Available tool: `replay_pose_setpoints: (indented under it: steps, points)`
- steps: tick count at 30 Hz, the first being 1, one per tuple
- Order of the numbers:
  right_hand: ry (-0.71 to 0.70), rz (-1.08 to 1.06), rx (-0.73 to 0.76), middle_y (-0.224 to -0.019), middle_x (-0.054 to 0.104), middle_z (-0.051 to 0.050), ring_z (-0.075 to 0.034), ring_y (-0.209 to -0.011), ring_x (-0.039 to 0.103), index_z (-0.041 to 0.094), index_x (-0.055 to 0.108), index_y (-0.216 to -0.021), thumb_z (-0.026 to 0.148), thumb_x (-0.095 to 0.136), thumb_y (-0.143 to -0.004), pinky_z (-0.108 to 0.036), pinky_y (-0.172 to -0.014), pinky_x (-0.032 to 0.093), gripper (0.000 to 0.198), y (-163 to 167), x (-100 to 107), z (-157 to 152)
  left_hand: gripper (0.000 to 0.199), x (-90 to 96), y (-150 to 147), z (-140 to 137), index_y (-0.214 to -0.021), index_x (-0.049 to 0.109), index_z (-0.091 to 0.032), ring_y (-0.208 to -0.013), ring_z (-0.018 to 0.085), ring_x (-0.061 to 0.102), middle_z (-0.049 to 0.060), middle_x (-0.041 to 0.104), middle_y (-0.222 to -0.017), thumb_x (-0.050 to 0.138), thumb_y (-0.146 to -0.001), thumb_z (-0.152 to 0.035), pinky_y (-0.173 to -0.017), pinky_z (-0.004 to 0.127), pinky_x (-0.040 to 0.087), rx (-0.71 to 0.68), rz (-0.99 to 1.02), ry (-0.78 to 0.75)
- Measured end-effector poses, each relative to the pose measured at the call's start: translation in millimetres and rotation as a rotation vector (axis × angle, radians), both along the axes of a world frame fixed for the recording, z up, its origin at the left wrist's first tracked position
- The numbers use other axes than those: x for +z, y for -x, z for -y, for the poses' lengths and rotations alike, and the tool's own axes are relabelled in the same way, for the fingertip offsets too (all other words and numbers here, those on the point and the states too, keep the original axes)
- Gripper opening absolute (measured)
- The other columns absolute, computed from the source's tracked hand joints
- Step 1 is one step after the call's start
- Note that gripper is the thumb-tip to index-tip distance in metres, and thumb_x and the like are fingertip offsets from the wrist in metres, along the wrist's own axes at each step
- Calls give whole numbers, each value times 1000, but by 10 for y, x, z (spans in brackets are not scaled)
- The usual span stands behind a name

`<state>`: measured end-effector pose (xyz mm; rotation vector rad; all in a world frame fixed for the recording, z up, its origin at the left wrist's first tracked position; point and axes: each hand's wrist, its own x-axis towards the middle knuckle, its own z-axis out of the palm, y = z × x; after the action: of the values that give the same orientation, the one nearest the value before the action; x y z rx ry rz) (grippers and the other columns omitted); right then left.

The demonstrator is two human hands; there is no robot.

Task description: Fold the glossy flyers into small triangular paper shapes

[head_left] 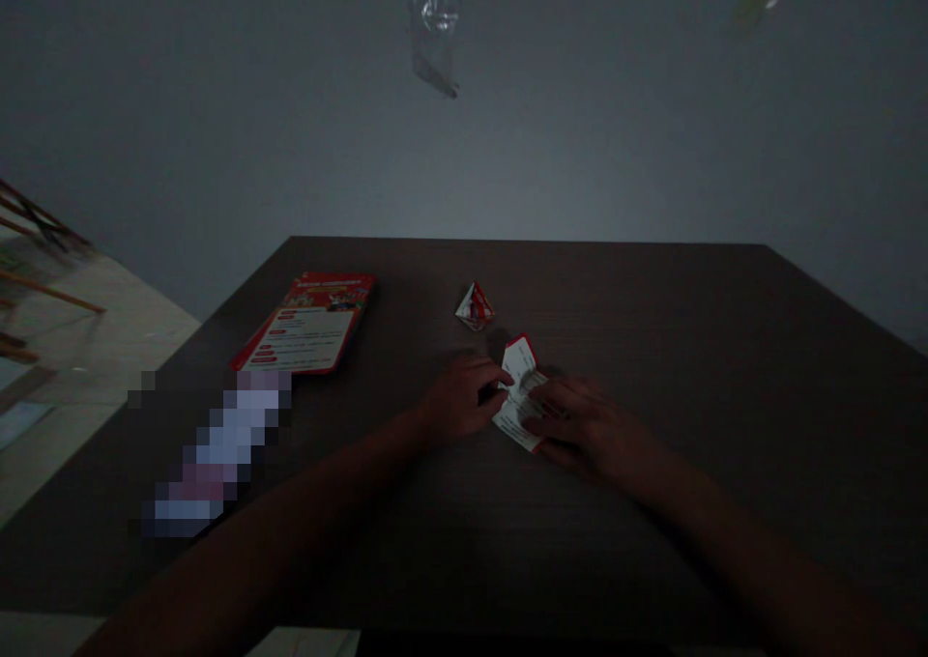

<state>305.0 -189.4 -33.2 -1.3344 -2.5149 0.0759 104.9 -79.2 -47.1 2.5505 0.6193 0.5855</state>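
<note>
A partly folded paper leaflet (519, 356), white with printed text and red edges, is between my two hands near the middle of the table. My left hand (465, 396) pinches its left edge with thumb and fingertips. From the other side, the fingers of my right hand (586, 425) grip the leaflet by its right part, covering some of it. Just beyond my hands stands a small folded paper shape (475, 307), pointed at the top, in red and white.
On the left of the dark table (652, 319) lies a stack of red and white printed leaflets (308, 333). A blurred-out flat object (232, 444) lies nearer me. Behind the table rises a grey wall (580, 135), with a clear plastic bag (435, 24) hanging on it.
</note>
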Motion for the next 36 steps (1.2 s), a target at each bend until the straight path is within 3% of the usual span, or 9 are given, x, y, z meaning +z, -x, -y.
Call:
replay_pose_setpoints:
  steps: [6, 13, 27, 36]
  points:
    - [34, -54, 42, -113, 60, -7, -23, -109, 53, 25, 65, -106, 31, 52, -88, -41, -95, 40, 24, -53, -21, -13, 21, 44, 41, -66, -97, 62, -17, -84, 17, 55, 5, 62, -87, 56, -77, -22, -80, 30, 41, -135, -42, 24]
    - [118, -237, -13, -109, 63, -5, -20, -103, 55, 25, 66, -102, 27, 49, -89, -39, -91, 42, 21, -51, -48, -66, 29, 67, 64, -142, -102, 62, -17, -89, 19, 55, 7, 62, -94, 56, -74, -19, -85, 32, 40, -222, -75, 83]
    - [179, -584, -244, -84, 68, -5, -18, -81, 61, 20, 66, -69, 27, 60, -81, -32, -73, 46, 15, 39, -190, -226, 27, 66, 54, -151, -99, 62, -17, -89, 18, 56, 6, 63, -93, 57, -73, -19, -86, 33, 38, -249, -90, 90]
    - [183, -507, -333, -80, 62, -5, -16, -76, 59, 18, 62, -69, 24, 53, -84, -30, -71, 45, 19, 71, -173, -249, 26, 53, 39, -146, -101, 64, -18, -92, 19, 56, 6, 64, -95, 59, -76, -26, -88, 33, 37, -243, -120, 85]
